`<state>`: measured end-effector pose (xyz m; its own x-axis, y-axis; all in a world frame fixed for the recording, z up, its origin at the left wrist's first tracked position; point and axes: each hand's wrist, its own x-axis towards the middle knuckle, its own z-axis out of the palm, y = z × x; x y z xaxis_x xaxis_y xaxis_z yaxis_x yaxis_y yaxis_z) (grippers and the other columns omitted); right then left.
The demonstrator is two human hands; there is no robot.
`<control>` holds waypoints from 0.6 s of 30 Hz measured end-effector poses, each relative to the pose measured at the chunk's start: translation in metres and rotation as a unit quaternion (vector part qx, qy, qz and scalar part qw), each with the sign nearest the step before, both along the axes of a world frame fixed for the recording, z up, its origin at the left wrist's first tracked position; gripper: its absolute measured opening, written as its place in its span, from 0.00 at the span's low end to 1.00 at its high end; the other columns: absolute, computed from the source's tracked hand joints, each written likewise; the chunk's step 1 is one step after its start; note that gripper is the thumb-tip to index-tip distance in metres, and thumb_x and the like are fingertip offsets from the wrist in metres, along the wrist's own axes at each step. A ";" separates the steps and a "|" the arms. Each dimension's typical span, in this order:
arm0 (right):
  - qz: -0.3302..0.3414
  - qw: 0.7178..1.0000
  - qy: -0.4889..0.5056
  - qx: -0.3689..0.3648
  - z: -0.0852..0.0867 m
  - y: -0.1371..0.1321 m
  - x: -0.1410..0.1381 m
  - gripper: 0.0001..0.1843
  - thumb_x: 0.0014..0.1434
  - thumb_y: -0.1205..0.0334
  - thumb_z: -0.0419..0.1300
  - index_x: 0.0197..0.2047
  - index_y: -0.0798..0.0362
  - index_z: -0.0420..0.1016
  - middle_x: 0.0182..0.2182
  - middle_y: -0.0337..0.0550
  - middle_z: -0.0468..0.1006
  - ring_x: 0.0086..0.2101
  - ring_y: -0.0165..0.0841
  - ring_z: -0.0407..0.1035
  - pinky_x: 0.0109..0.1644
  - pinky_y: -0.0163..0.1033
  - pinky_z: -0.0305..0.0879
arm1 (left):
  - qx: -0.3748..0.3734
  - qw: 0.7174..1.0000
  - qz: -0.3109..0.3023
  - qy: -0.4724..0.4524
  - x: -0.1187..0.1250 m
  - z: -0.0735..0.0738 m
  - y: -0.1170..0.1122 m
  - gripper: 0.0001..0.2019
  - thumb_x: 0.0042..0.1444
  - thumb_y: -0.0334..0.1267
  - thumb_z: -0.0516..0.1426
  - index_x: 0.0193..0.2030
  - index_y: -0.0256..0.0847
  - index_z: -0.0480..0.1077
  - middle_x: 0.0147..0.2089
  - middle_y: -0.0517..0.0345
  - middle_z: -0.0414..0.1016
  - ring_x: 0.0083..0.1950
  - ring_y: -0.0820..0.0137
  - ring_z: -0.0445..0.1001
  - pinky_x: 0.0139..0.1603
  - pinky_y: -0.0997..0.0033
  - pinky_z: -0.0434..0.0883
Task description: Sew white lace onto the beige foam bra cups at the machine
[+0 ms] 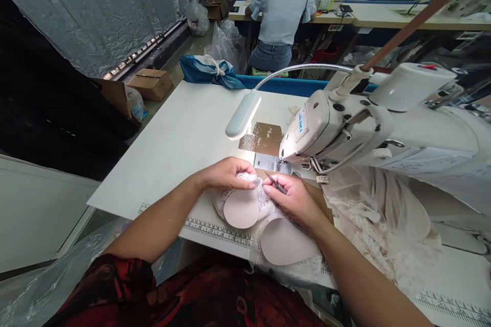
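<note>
My left hand (232, 173) pinches the lace edge of a pale pink lace bra (241, 208) in front of the sewing machine (318, 122). Two smooth moulded cups show, the lower one hanging over the table's front edge. In my right hand (293, 199) is a pair of small dark thread snips (275, 184), pointed up and to the left. The same hand's thumb and forefinger are also at the lace. Just beyond both hands lies the metal needle plate (270, 162); the bra is apart from the needle.
A lamp (243, 115) on a bendable neck hangs over the table (184, 138). More pale lace fabric (376, 225) is heaped right of my right forearm. Printed rulers run along the front edge. Ahead, a person (282, 15) sits at another table; cardboard boxes (150, 84) stand left.
</note>
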<state>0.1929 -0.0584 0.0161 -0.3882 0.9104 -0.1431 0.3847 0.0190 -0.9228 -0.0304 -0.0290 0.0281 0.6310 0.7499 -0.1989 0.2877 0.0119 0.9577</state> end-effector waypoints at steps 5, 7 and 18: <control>-0.027 1.000 0.002 0.016 -0.002 0.000 0.000 0.13 0.56 0.53 0.60 0.40 0.52 0.71 0.33 0.39 0.72 0.31 0.31 0.63 0.35 0.37 0.61 | -0.008 1.000 0.004 0.010 0.007 -0.005 -0.001 0.13 0.52 0.44 0.61 0.38 0.35 0.73 0.33 0.59 0.69 0.33 0.74 0.66 0.32 0.77 0.62; -0.007 1.000 0.007 0.013 -0.002 0.000 -0.002 0.13 0.55 0.55 0.61 0.42 0.52 0.72 0.34 0.40 0.73 0.32 0.32 0.65 0.37 0.38 0.62 | -0.015 1.000 0.006 -0.003 0.008 -0.006 -0.002 0.14 0.53 0.45 0.61 0.38 0.35 0.73 0.34 0.58 0.71 0.35 0.73 0.68 0.34 0.77 0.63; -0.019 0.997 0.079 0.009 -0.014 0.002 0.006 0.21 0.61 0.50 0.55 0.53 0.52 0.70 0.35 0.44 0.76 0.37 0.35 0.70 0.41 0.40 0.66 | -0.073 0.995 0.036 -0.049 0.012 -0.007 -0.004 0.12 0.53 0.42 0.61 0.39 0.34 0.77 0.36 0.54 0.76 0.37 0.70 0.71 0.37 0.74 0.67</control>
